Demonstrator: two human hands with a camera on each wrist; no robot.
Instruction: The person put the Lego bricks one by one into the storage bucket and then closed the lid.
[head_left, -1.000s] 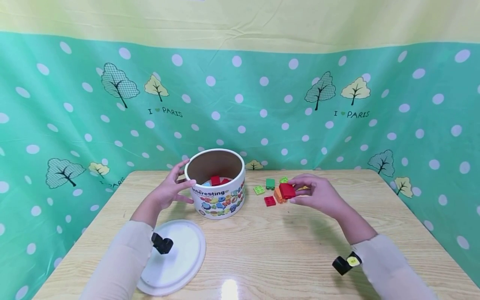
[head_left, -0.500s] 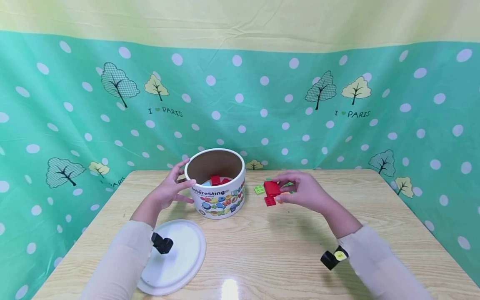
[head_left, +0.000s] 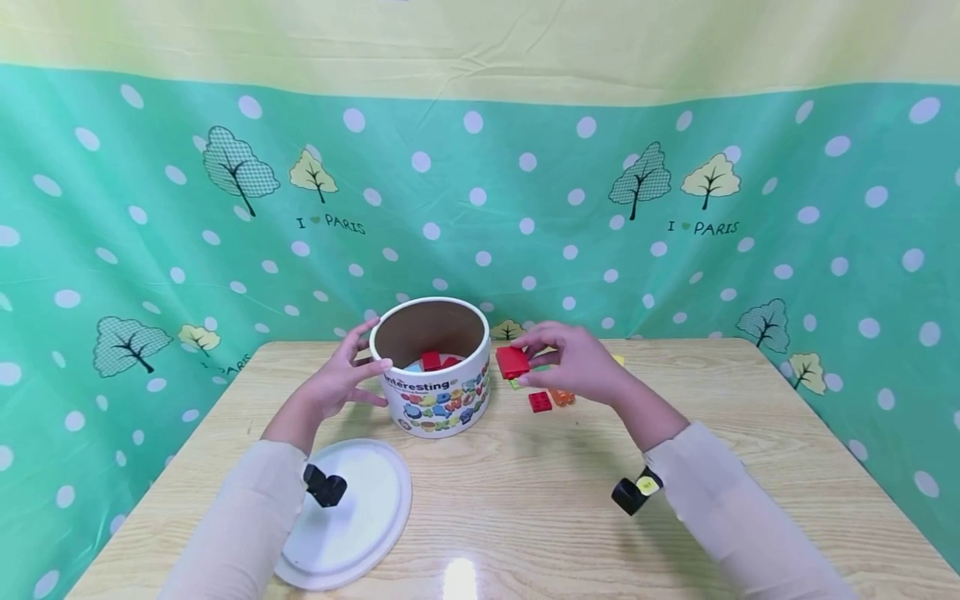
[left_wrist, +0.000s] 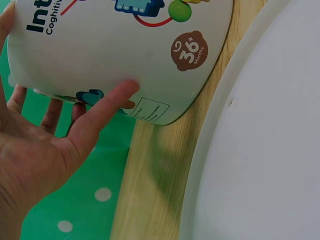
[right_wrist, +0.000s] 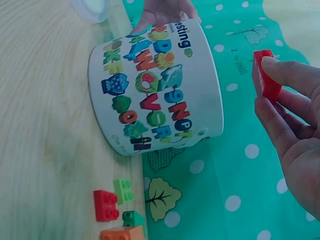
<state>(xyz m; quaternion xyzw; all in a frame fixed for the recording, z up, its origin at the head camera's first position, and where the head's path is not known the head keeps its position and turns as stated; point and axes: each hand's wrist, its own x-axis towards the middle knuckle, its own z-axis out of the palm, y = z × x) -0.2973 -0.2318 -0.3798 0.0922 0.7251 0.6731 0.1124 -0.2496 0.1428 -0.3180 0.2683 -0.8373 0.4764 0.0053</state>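
Observation:
In the head view my right hand (head_left: 573, 362) pinches a red toy brick (head_left: 513, 362) between thumb and fingers, raised beside the right wall of a white printed bucket (head_left: 435, 408). The right wrist view shows the brick (right_wrist: 266, 76) at the fingertips, above rim height. My left hand (head_left: 339, 379) rests against the bucket's left side, fingers spread, thumb at the front rim. In the left wrist view its lower finger lies straight along the wall (left_wrist: 155, 65). Inside the bucket are red bricks (head_left: 431, 360) and a light blue piece.
On the table right of the bucket lie a red brick (head_left: 540, 402), an orange brick (head_left: 562, 397), a dark green brick (right_wrist: 133, 219) and a light green brick (right_wrist: 123, 191). A round white lid (head_left: 352, 517) lies flat under my left forearm. A dotted curtain hangs behind the table.
My right hand has carried the red brick leftward from over the loose bricks to beside the bucket. My left hand and the bucket have stayed in place.

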